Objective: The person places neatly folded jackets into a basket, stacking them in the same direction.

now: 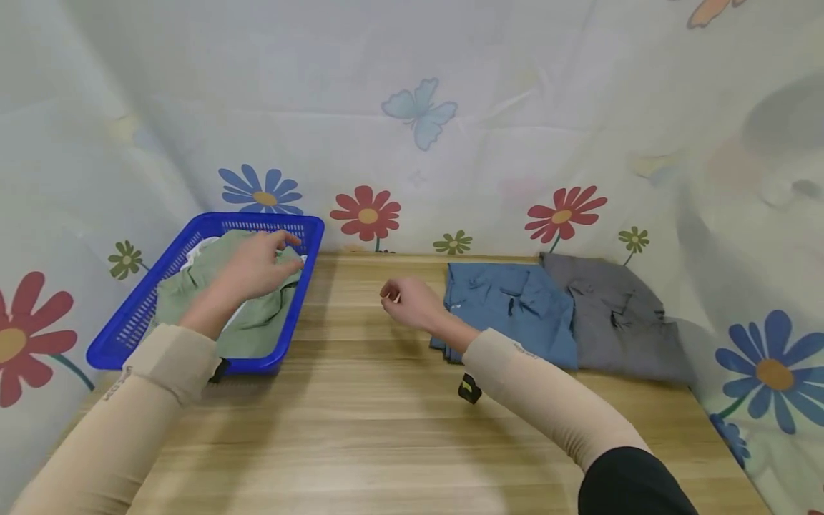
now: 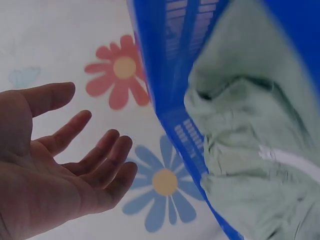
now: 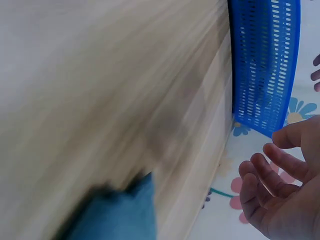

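Over the blue plastic basket (image 1: 299, 307) hovers my left hand (image 1: 254, 265), its fingers loosely bent and apart from the cloth. Pale green clothing (image 1: 257, 332) fills the basket, with bits of white fabric (image 1: 201, 249) at its edge. In the left wrist view the left hand (image 2: 75, 160) has nothing in its palm, and the green clothing (image 2: 245, 130) shows a white drawstring. My right hand (image 1: 412, 304) is above the table between basket and folded clothes, fingers loosely curled around nothing. Closest to it lies a folded blue garment (image 1: 508, 307).
A folded dark grey garment (image 1: 624, 322) lies right of the blue one, touching it. The wood-grain table (image 1: 360, 429) meets a flower-printed cloth backdrop (image 1: 489, 157) at its back and sides. A dark strap end (image 1: 470, 388) hangs beneath the right wrist.
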Available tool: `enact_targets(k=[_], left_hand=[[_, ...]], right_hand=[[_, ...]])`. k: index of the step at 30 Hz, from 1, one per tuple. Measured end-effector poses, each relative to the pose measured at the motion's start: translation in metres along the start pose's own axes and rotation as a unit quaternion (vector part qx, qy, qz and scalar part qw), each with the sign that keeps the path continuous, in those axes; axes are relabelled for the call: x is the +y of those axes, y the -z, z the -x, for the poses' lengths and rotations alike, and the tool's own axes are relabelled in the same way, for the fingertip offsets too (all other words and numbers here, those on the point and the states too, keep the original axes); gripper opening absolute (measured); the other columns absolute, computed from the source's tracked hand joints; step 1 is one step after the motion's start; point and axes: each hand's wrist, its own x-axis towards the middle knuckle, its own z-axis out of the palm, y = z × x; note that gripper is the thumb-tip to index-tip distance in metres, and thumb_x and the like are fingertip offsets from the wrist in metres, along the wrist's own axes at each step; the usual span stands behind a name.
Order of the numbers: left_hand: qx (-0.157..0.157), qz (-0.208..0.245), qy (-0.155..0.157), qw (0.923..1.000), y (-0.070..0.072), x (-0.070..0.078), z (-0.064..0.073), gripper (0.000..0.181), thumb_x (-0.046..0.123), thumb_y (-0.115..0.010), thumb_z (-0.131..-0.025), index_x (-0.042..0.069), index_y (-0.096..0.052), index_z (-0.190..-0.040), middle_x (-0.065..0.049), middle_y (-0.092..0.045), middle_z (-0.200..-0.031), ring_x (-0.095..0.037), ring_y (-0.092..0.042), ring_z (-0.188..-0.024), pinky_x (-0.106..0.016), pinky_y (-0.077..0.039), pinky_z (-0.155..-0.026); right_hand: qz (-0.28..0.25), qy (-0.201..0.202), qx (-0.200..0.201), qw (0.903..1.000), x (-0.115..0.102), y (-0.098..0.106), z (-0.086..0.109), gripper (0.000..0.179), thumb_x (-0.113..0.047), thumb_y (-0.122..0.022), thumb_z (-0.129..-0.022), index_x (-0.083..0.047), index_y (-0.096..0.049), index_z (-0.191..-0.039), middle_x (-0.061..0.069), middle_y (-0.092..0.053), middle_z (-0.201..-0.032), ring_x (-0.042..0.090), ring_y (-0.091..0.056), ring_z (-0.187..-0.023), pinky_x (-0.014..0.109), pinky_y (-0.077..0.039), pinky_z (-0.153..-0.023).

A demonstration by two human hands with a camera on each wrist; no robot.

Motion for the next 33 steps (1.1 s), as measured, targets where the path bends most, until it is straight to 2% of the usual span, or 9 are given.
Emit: enact_targets(k=[5, 9, 14, 18, 21, 24, 28, 33], left_hand=[[-0.028, 0.008, -0.040, 0.9988, -0.028, 0.019, 0.005, 0.043, 0.022, -0.064, -0.100, -0.001, -0.058, -0.136, -0.029, -0.057, -0.130, -0.045, -0.053, -0.118, -0.059, -0.045, -0.097], [-0.035, 0.012, -0.072, 0.9967, -0.048, 0.033, 0.009, 0.039, 0.019, -0.066, -0.099, -0.002, -0.062, -0.131, -0.027, -0.061, -0.127, -0.044, -0.055, -0.120, -0.058, -0.045, -0.099], [-0.055, 0.005, -0.072, 0.9959, -0.071, 0.042, 0.010, 0.037, 0.021, -0.067, -0.099, 0.001, -0.064, -0.131, -0.026, -0.058, -0.127, -0.042, -0.056, -0.120, -0.057, -0.045, -0.100], [-0.064, 0.000, -0.085, 0.9943, -0.090, 0.044, 0.008, 0.037, 0.020, -0.067, -0.098, 0.000, -0.064, -0.129, -0.026, -0.059, -0.127, -0.042, -0.057, -0.120, -0.055, -0.046, -0.100], [-0.076, 0.005, -0.092, 0.9929, -0.103, 0.047, 0.007, 0.037, 0.020, -0.067, -0.098, -0.001, -0.064, -0.128, -0.026, -0.059, -0.127, -0.041, -0.058, -0.117, -0.054, -0.046, -0.099], [-0.092, 0.012, -0.090, 0.9916, -0.113, 0.051, 0.007, 0.039, 0.021, -0.067, -0.098, -0.001, -0.064, -0.129, -0.026, -0.059, -0.126, -0.040, -0.058, -0.116, -0.054, -0.046, -0.099], [-0.112, 0.024, -0.078, 0.9903, -0.125, 0.052, 0.006, 0.040, 0.022, -0.067, -0.099, -0.001, -0.063, -0.131, -0.026, -0.058, -0.127, -0.040, -0.057, -0.119, -0.053, -0.046, -0.101], [-0.130, 0.056, -0.069, 0.9876, -0.137, 0.048, 0.003, 0.040, 0.020, -0.066, -0.100, -0.003, -0.062, -0.133, -0.027, -0.058, -0.128, -0.041, -0.056, -0.120, -0.053, -0.047, -0.100]], right_hand=[[-0.007, -0.017, 0.004, 0.9998, 0.017, 0.008, 0.023, 0.017, -0.016, -0.062, -0.102, -0.006, -0.073, -0.111, 0.000, -0.068, -0.094, 0.014, -0.063, -0.081, 0.032, -0.053, -0.071], [-0.007, -0.029, 0.011, 0.9995, 0.028, 0.017, 0.039, 0.016, -0.015, -0.063, -0.102, -0.006, -0.073, -0.110, 0.001, -0.068, -0.093, 0.013, -0.063, -0.078, 0.032, -0.053, -0.069], [0.009, -0.046, 0.023, 0.9986, 0.043, 0.031, 0.060, 0.020, -0.015, -0.063, -0.102, -0.006, -0.071, -0.118, 0.009, -0.066, -0.106, 0.022, -0.061, -0.088, 0.040, -0.052, -0.076], [0.024, -0.063, 0.041, 0.9969, 0.065, 0.045, 0.074, 0.027, -0.014, -0.063, -0.102, -0.001, -0.069, -0.125, 0.020, -0.064, -0.121, 0.035, -0.059, -0.109, 0.051, -0.049, -0.090], [0.046, -0.105, 0.066, 0.9912, 0.088, 0.054, 0.083, 0.031, -0.015, -0.063, -0.102, -0.001, -0.066, -0.129, 0.024, -0.057, -0.135, 0.044, -0.047, -0.127, 0.062, -0.041, -0.099], [0.072, -0.164, 0.084, 0.9803, 0.111, 0.060, 0.091, 0.036, -0.018, -0.062, -0.102, -0.003, -0.062, -0.135, 0.025, -0.046, -0.147, 0.047, -0.034, -0.138, 0.070, -0.033, -0.103], [0.077, -0.214, 0.074, 0.9710, 0.134, 0.062, 0.098, 0.044, -0.020, -0.059, -0.103, -0.005, -0.055, -0.144, 0.027, -0.037, -0.153, 0.049, -0.024, -0.144, 0.073, -0.025, -0.106], [0.075, -0.219, 0.042, 0.9719, 0.150, 0.056, 0.097, 0.048, -0.023, -0.057, -0.104, -0.007, -0.051, -0.149, 0.029, -0.037, -0.153, 0.051, -0.027, -0.142, 0.074, -0.023, -0.106]])
